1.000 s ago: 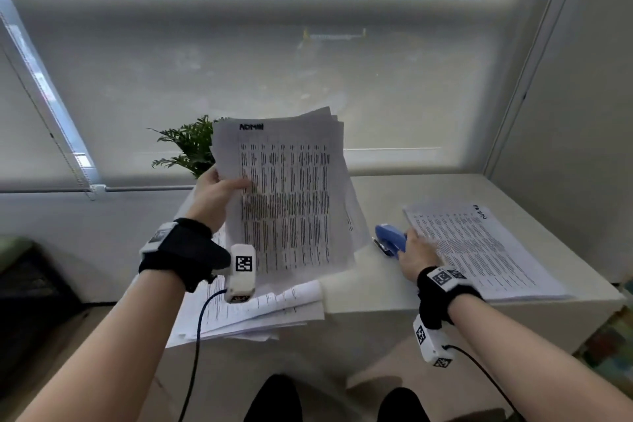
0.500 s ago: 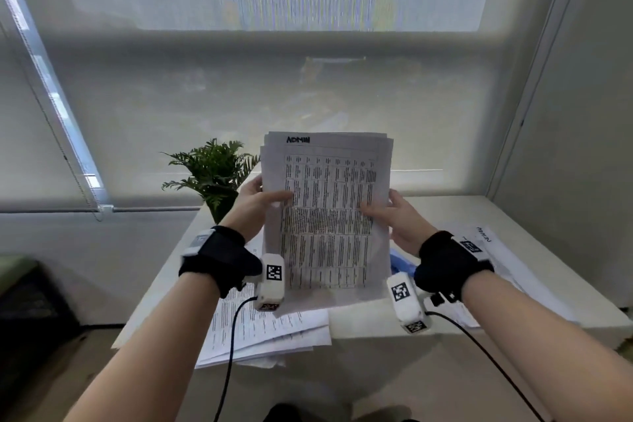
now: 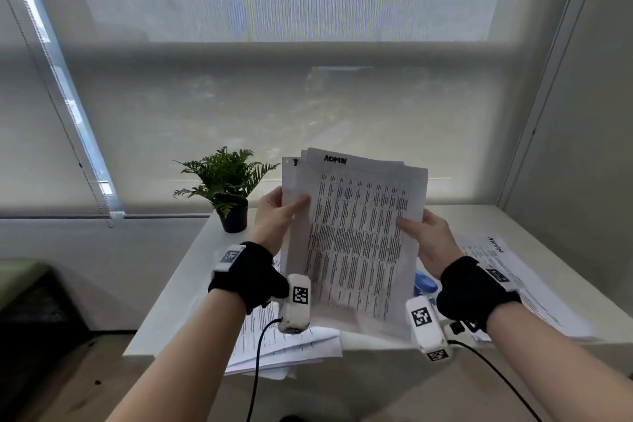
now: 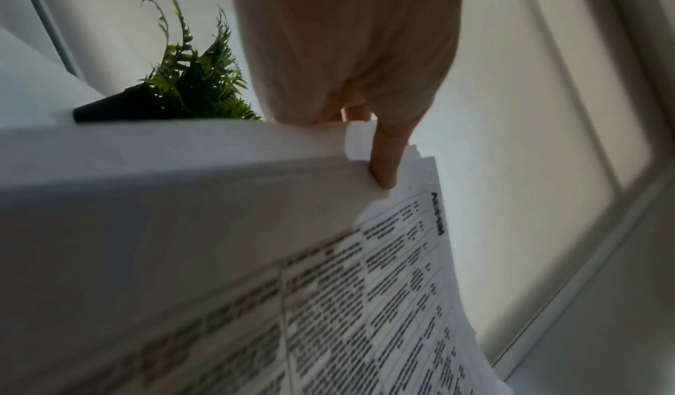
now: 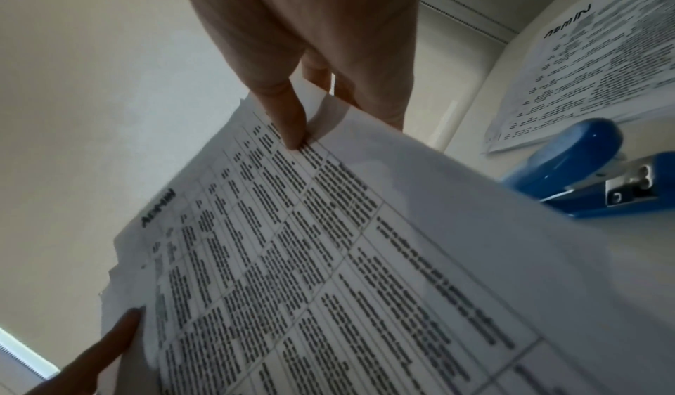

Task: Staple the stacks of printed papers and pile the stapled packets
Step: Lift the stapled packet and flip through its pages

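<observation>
Stack: sheaf of printed papers (image 3: 356, 243) held upright in the air in front of me, above the near edge of the bench (image 3: 191, 271). Long axis runs top to bottom, heading "ADMIN" at the top.
Left hand: my left hand (image 3: 274, 216) pinches the stack's left edge, thumb on the printed face, other fingers hidden behind the sheets.
Right hand: my right hand (image 3: 428, 240) pinches the right edge the same way, thumb on the front. The right wrist view shows fingers behind the sheets.
Alignment: sheets are not square yet. Top corners fan out, with a second sheet's corner showing at upper left.
Stapler: blue stapler (image 5: 570, 170) lies on the bench below and to the right of the stack, mostly hidden behind it in the head view. It is nearer my right hand than my left.
Other papers: a packet (image 3: 513, 284) lies flat on the bench right of the stapler. A loose pile (image 3: 291, 346) overhangs the near edge under my left wrist.
Plant: small potted fern (image 3: 226, 188) at the far left corner, well apart from the work.
Judgement: step in hand looks like squaring the sheets. My right hand is best placed to reach down for the stapler while my left keeps the stack.
Risk: stapling before the edges line up would fix the fan in place.
</observation>
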